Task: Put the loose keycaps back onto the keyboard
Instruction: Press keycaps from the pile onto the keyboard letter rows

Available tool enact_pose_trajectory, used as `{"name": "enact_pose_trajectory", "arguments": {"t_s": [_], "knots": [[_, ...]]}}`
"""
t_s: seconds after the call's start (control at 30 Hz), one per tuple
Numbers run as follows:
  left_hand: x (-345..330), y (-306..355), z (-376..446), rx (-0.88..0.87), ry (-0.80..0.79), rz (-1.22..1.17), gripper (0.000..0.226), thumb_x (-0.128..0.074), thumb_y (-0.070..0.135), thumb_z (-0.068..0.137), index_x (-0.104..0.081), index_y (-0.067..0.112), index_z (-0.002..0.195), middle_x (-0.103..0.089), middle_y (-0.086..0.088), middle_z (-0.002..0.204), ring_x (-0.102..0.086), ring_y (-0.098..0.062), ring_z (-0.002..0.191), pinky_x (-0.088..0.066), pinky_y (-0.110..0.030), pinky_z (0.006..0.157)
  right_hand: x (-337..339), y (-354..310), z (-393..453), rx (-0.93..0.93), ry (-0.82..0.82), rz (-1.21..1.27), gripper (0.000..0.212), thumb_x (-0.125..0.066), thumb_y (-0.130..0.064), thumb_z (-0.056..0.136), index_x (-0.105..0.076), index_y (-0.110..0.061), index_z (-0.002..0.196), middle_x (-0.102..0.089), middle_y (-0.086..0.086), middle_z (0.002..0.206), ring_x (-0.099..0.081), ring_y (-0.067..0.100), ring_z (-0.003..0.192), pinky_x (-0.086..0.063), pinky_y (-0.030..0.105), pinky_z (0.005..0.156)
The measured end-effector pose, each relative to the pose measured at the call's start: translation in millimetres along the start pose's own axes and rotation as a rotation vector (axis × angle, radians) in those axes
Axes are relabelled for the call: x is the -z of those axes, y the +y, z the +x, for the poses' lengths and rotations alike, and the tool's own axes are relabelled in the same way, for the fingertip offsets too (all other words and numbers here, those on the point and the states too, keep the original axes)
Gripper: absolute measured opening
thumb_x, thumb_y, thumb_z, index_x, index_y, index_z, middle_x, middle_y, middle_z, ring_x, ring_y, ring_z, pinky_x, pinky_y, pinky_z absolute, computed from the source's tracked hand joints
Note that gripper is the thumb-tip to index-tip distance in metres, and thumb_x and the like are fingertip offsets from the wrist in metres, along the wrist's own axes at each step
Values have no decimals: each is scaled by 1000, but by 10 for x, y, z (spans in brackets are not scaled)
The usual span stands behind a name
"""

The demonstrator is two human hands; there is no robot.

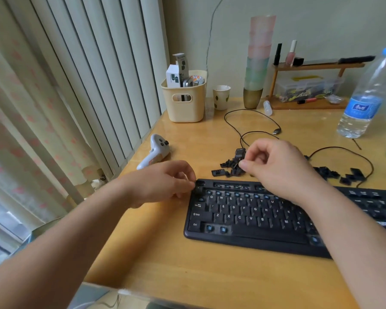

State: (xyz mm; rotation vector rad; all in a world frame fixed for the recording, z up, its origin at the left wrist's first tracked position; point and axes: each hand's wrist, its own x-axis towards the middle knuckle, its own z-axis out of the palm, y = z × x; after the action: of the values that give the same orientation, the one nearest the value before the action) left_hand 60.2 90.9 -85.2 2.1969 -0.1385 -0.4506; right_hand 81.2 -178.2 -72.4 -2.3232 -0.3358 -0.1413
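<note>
Right hand (pixel 274 162) curls over the loose keycaps (pixel 230 168) beyond the keyboard (pixel 243 217), thumb and forefinger pinched; whether they grip a cap cannot be told. Left hand (pixel 165 181), fingers curled, touches the far-left corner key; grip unclear. Keyboard's right end cut off; several blue switch stems bare.

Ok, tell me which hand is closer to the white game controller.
Left. The left hand sits just right of the white game controller, at the keyboard's top-left corner; the right hand is farther right, over the loose keycaps.
</note>
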Motion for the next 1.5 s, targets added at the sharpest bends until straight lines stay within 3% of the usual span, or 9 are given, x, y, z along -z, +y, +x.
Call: {"name": "enact_pose_trajectory", "arguments": {"t_s": [0.17,0.33,0.5,0.57,0.73,0.8,0.9,1.03,1.5], "knots": [[-61,368,456,-113,197,520,16,-63,39,98,-68,36,112,-69,18,105,-64,-2,96,-55,-28,91,-17,80,33,-10,3,-29,10,-71,-32,93,-70,-33,84,-66,-6,76,-62,13,72,-53,32,67],[-173,451,803,-181,151,688,24,-69,47,93,-73,33,111,-70,17,103,-61,2,89,-46,-17,73,-46,127,47,18,-3,-43,9,-70,-32,94,-70,-34,84,-63,-8,73,-57,9,68,-50,29,64],[-131,396,794,-280,142,812,22,-69,43,94,-74,29,109,-70,20,95,-62,3,87,-50,-18,81,-52,143,66,44,6,-35,11,-69,-32,94,-69,-34,83,-61,-8,70,-54,8,64,-51,31,63],[-133,313,755,-302,206,720,20,-70,40,95,-71,28,109,-71,19,97,-63,4,87,-52,-20,85,-69,149,72,47,9,-27,10,-69,-33,93,-69,-34,84,-60,-9,70,-54,8,64,-51,31,63],[-197,208,567,-393,234,4,17,-83,23,87,-70,21,97,-75,4,87,-69,-11,83,-57,-32,82,-127,155,84,88,21,0,3,-71,-37,93,-69,-38,95,-66,-9,76,-58,5,66,-51,31,64],[-243,223,512,-481,278,-28,20,-88,20,82,-71,22,92,-74,-2,87,-70,-23,83,-58,-41,83,-129,150,79,99,3,58,11,-71,-43,92,-69,-41,103,-68,-14,80,-58,0,68,-47,26,65],[-290,228,480,-601,361,1,27,-91,26,77,-67,29,88,-74,3,87,-70,-21,84,-59,-45,84,-136,130,60,92,-33,150,23,-72,-54,88,-70,-42,107,-70,-25,87,-62,-3,75,-52,25,73],[-319,230,501,-676,388,-66,33,-90,16,77,-64,29,92,-71,2,89,-68,-25,86,-58,-47,84,-183,112,62,110,0,167,9,-79,-43,86,-75,-39,93,-69,-28,86,-65,-3,77,-50,17,70],[-297,273,437,-618,312,-237,46,-89,2,77,-59,12,110,-69,-11,90,-63,-24,77,-57,-47,79,-183,132,39,177,85,178,17,-83,-31,83,-76,-41,96,-70,-27,88,-67,3,82,-57,20,73]]}}
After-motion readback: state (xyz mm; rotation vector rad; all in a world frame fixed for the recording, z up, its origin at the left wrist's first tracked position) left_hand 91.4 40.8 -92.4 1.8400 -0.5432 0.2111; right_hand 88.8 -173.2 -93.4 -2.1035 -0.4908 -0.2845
